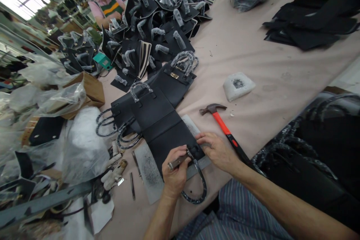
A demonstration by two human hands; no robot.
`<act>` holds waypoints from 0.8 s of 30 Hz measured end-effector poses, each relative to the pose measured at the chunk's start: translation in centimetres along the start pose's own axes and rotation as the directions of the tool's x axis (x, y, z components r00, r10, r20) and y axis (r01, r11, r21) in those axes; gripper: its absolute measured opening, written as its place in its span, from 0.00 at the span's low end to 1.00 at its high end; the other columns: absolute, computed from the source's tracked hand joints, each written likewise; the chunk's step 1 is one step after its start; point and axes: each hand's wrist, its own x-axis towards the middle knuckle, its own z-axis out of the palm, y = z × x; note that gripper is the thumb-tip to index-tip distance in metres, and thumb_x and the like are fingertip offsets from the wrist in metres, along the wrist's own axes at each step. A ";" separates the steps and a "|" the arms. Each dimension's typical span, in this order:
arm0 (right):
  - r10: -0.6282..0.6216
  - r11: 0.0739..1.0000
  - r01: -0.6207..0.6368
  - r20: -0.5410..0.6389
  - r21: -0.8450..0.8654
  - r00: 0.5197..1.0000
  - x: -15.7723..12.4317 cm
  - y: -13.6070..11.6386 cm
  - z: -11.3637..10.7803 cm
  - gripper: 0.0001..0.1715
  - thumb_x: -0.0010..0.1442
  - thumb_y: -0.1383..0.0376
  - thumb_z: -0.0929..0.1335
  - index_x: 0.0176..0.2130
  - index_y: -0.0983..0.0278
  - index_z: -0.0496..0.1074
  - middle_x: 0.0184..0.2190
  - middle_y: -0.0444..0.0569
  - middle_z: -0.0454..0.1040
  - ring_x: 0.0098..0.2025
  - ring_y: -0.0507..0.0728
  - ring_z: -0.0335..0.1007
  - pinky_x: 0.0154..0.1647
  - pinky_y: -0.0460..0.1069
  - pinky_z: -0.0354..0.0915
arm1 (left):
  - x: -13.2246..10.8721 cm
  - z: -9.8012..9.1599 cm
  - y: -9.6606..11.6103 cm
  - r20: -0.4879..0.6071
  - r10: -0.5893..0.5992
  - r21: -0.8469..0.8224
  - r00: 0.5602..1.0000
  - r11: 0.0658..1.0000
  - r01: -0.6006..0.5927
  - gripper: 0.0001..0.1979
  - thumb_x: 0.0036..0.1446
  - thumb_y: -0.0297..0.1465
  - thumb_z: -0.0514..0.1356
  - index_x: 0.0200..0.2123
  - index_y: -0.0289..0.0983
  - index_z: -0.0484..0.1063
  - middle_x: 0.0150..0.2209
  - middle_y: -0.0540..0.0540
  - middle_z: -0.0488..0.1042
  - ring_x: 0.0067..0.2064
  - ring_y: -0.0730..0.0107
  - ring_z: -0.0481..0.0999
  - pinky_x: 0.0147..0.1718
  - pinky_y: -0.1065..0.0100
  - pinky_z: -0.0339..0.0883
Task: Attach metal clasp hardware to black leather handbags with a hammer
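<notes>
A black leather handbag (161, 131) was laid flat and unfolded, with its dark looped handle (203, 182) trailing off the near end; a small metal tool (177, 162) was held against the handle's fitting there.

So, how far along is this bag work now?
Done: the farther bag has a plastic-wrapped handle and gold clasp. In hand: the left hand holds a short metal tool at the nearer bag's handle fitting while the right hand steadies it. Left: the flat black panels at far right look unassembled.
</notes>
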 end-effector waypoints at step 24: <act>-0.089 0.995 0.091 -0.053 0.040 0.995 -0.7 0.7 0.2 0.28 0.42 0.77 0.63 0.39 0.58 0.79 0.49 0.48 0.79 0.54 0.62 0.73 0.60 0.63 0.64 | 0.6 0.4 -0.2 0.041 0.104 0.097 0.994 0.989 -0.107 0.06 0.61 0.26 0.63 0.42 0.38 0.75 0.43 0.43 0.81 0.48 0.61 0.81 0.51 0.55 0.76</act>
